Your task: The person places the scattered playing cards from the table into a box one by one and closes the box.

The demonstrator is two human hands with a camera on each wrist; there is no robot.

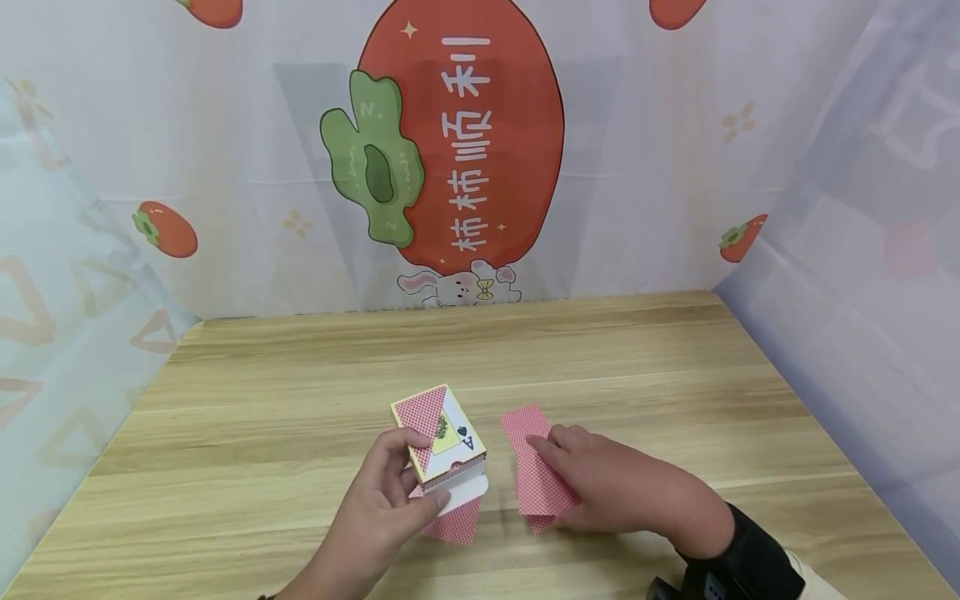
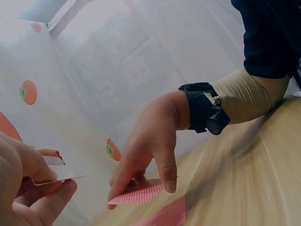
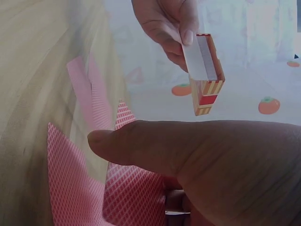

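Observation:
My left hand (image 1: 378, 500) grips a playing-card box (image 1: 459, 440) above the table. The box shows a red-patterned and yellow front with an ace mark, and its white flap (image 3: 194, 61) hangs open under the thumb. Card edges (image 3: 205, 56) fill the inside of the box. My right hand (image 1: 611, 483) pinches a red-backed playing card (image 3: 134, 193) between thumb and fingers, tilted up from the table. Below it another red-backed card (image 3: 68, 174) lies on the wood. More red-backed cards (image 1: 456, 527) lie beneath the box, partly hidden by it and the left hand.
The wooden table (image 1: 300, 400) stretches out on all sides of the hands. A white cloth backdrop (image 1: 225, 133) with persimmon prints stands behind it, and cloth walls (image 1: 862, 333) rise at the sides. A black strap with a device (image 2: 207, 110) is on the right wrist.

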